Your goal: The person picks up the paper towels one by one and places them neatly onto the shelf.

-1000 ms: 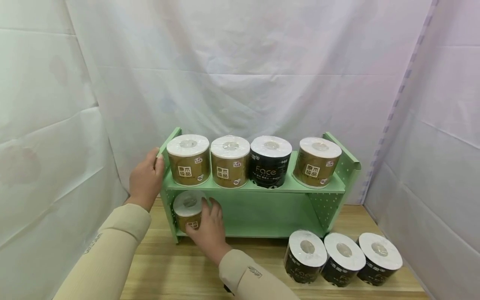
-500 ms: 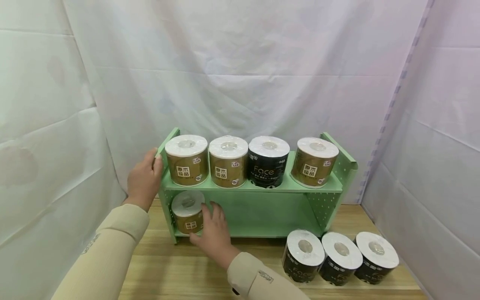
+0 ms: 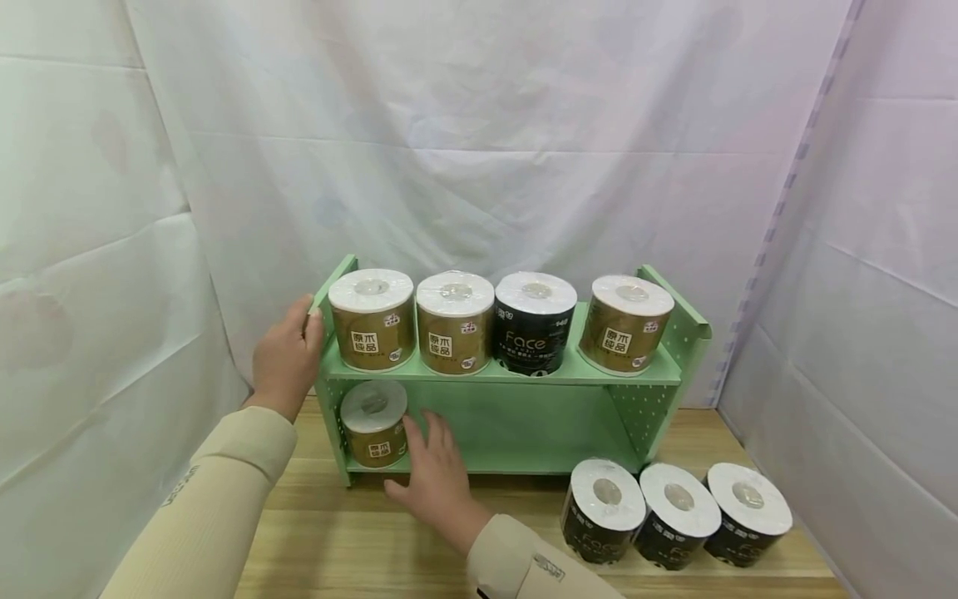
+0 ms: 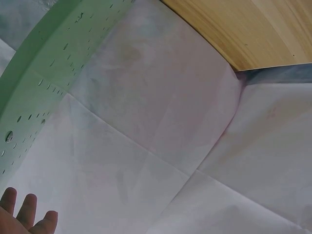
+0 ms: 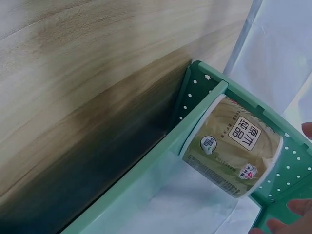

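Note:
My left hand [image 3: 287, 358] grips the front edge of the green shelf's left side panel [image 3: 329, 391], near its top. In the left wrist view, several of its fingertips [image 4: 28, 209] show beside the perforated panel. My right hand [image 3: 440, 474] is just right of a gold-wrapped toilet roll [image 3: 377, 441], its fingers spread and its thumb apart from the wrapper. That roll stands upright at the left end of the lower shelf. The right wrist view shows the same gold roll [image 5: 229, 146] against the side panel, with my fingertips [image 5: 298, 206] off it.
Gold toilet rolls [image 3: 372, 324] [image 3: 454, 333] [image 3: 627, 329] and a black roll [image 3: 534, 333] stand on the upper shelf. Three black rolls [image 3: 602, 524] [image 3: 677, 528] [image 3: 748, 524] stand on the wooden table [image 3: 314, 532], front right. White cloth [image 3: 524, 108] hangs around.
My right hand has let go of the gold toilet roll and drawn back right and toward the front. The roll stays on the lower shelf. The left hand keeps its place on the panel.

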The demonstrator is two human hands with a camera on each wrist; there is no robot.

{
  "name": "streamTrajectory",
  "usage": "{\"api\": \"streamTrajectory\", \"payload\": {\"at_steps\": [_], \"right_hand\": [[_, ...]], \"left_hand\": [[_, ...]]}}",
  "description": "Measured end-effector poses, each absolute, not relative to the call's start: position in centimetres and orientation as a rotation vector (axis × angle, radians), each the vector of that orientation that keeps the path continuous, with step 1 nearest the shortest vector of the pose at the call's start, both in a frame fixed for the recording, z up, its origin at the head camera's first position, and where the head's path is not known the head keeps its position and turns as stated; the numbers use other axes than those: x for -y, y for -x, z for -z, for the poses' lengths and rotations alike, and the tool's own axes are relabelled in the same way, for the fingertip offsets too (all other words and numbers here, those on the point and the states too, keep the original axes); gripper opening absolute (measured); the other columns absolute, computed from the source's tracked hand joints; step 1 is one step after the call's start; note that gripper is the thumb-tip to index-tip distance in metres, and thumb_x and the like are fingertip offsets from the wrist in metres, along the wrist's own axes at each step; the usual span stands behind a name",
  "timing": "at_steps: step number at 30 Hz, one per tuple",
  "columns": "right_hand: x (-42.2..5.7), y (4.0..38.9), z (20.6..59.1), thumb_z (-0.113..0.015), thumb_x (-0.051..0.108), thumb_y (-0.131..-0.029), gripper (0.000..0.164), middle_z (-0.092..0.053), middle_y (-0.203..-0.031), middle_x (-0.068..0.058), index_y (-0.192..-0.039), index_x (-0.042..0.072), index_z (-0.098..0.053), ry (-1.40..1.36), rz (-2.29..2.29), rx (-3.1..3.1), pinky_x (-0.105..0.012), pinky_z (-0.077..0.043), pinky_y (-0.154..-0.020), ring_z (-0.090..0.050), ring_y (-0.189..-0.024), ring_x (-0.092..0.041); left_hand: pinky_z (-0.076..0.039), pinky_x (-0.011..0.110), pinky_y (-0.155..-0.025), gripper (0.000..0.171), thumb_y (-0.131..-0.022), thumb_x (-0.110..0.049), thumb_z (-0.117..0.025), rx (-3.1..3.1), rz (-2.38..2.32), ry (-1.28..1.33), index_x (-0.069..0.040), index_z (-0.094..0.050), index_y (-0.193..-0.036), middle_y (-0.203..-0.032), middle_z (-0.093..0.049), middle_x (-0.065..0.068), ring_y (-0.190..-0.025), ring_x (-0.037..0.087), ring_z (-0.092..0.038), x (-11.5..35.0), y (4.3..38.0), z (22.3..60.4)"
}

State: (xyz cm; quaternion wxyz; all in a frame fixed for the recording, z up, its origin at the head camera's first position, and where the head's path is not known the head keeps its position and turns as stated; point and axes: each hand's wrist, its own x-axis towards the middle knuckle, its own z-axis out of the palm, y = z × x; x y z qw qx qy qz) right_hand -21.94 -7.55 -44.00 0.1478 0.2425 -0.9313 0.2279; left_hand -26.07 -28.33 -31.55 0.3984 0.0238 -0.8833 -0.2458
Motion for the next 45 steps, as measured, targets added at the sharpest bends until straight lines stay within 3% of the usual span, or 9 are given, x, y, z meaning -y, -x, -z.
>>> {"api": "streamTrajectory", "payload": {"at_steps": [9, 18, 29, 45], "right_hand": [[5.9, 21.1, 43.8, -0.080, 0.041, -0.073, 0.089, -0.034, -0.147, -0.017, -0.145, 0.012, -0.038, -0.737, -0.655, 2.709, -0.048, -0.041, -0.103, -0.035, -0.136, -0.035], [4.3, 20.8, 44.1, -0.080, 0.043, -0.073, 0.087, -0.037, -0.144, -0.016, -0.144, 0.013, -0.040, -0.715, -0.664, 2.697, -0.047, -0.045, -0.098, -0.040, -0.132, -0.034], [2.4, 20.6, 44.3, -0.080, 0.044, -0.072, 0.088, -0.039, -0.143, -0.015, -0.145, 0.013, -0.039, -0.675, -0.642, 2.694, -0.047, -0.042, -0.101, -0.039, -0.132, -0.034], [-0.3, 20.4, 44.7, -0.081, 0.039, -0.071, 0.088, -0.036, -0.145, -0.018, -0.143, 0.011, -0.041, -0.569, -0.768, 2.702, -0.053, -0.041, -0.101, -0.039, -0.131, -0.038]], "left_hand": [[-0.046, 0.058, -0.066, 0.039, -0.103, -0.026, -0.040, 2.214, 0.593, -0.037, -0.003, -0.054, -0.130, -0.092, -0.065, 0.030, -0.070, 0.044, -0.057, 28.2, 26.2, 31.6], [-0.046, 0.059, -0.069, 0.042, -0.103, -0.027, -0.038, 2.234, 0.609, -0.054, -0.002, -0.053, -0.134, -0.102, -0.064, 0.032, -0.076, 0.047, -0.059, 28.3, 26.1, 31.6], [-0.046, 0.060, -0.073, 0.043, -0.103, -0.027, -0.038, 2.230, 0.623, -0.054, -0.002, -0.053, -0.134, -0.113, -0.062, 0.031, -0.085, 0.049, -0.060, 28.4, 26.1, 31.6], [-0.045, 0.059, -0.070, 0.039, -0.103, -0.027, -0.039, 2.212, 0.617, -0.041, -0.005, -0.055, -0.131, -0.104, -0.065, 0.028, -0.079, 0.046, -0.059, 28.6, 26.3, 31.8]]}}
